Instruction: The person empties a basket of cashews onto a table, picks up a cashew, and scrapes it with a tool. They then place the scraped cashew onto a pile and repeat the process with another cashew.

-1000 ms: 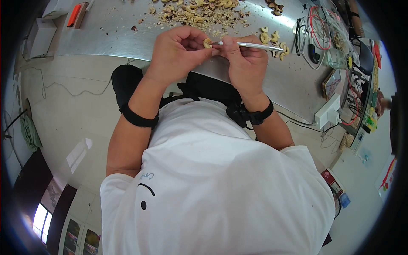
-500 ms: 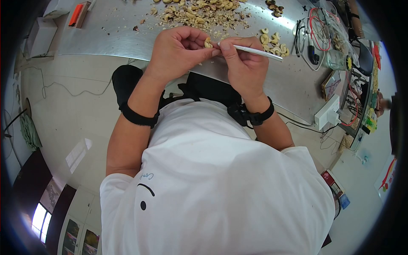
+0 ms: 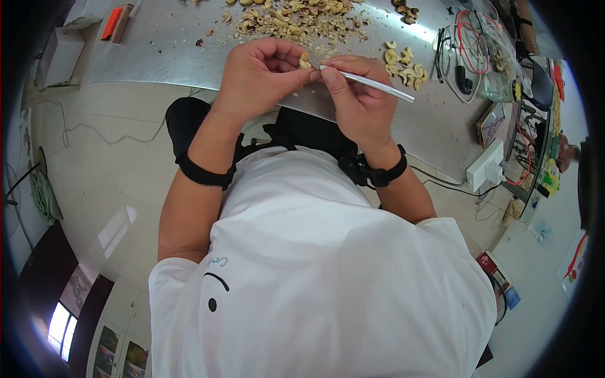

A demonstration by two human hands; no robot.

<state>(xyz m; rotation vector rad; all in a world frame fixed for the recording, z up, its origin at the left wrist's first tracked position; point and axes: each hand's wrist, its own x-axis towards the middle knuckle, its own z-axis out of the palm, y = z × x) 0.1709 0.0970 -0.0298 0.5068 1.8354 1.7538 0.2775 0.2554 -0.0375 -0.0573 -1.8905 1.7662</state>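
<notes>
My left hand (image 3: 261, 75) is closed, with a cashew nut (image 3: 305, 61) pinched between the thumb and fingers. My right hand (image 3: 364, 94) grips a slim silver craft knife (image 3: 375, 84) like a pen, its handle pointing out to the right. The knife's front end is close to the nut; its tip is too small to make out. Both hands are just above the near edge of the metal table (image 3: 164, 66). Beyond them lies a heap of cashews and broken bits (image 3: 296, 22). A smaller group of whole pale cashews (image 3: 406, 66) rests right of my right hand.
Dark nut pieces (image 3: 406, 11) lie at the back. An orange-and-brown object (image 3: 113, 24) sits at the far left. On the right are tangled cables (image 3: 466, 50), a glass jar (image 3: 498, 88) and a white power strip (image 3: 485, 165).
Both hands have shifted slightly left with the nut and the knife. The knife's handle has tilted a little, its rear end lower. Both grips stay the same.
</notes>
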